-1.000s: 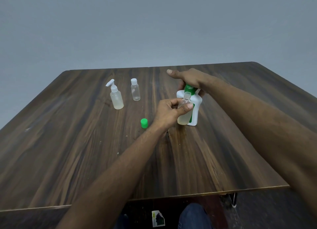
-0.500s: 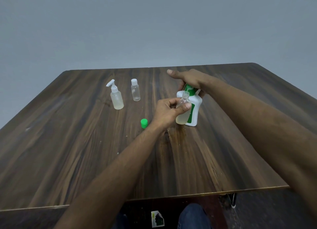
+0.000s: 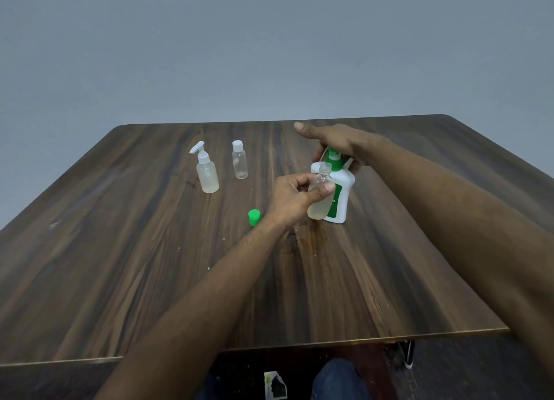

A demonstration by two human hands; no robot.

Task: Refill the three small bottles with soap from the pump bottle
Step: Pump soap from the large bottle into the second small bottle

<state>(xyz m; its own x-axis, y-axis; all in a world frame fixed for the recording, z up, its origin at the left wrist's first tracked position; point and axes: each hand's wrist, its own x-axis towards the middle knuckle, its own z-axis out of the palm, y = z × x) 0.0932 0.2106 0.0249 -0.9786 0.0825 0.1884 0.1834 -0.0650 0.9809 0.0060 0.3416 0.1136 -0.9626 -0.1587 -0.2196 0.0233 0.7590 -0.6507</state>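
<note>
A: So, where does it stand? The left hand (image 3: 295, 194) pinches the open small bottle (image 3: 320, 196) between thumb and fingertips, just below its neck, holding it up against the front of the white pump bottle (image 3: 340, 191).

B: And the right hand (image 3: 335, 143) lies over the green pump head (image 3: 334, 159), thumb stretched out to the side. Whether the other fingers curl round the pump I cannot tell; they are hidden behind it.

A: The small bottle looks partly filled with pale yellowish soap. Its green cap (image 3: 254, 217) sits loose on the table (image 3: 150, 264), just left of the wrist.

B: The risk, I think, is the narrow neck. If it is not right under the spout when the pump goes down, soap runs down the outside.

A: A hard press could also tip the pump bottle, since only the top is held.

B: The spray-top bottle (image 3: 206, 172) and the white-capped bottle (image 3: 239, 160) stand well apart, far left, both closed.
</note>
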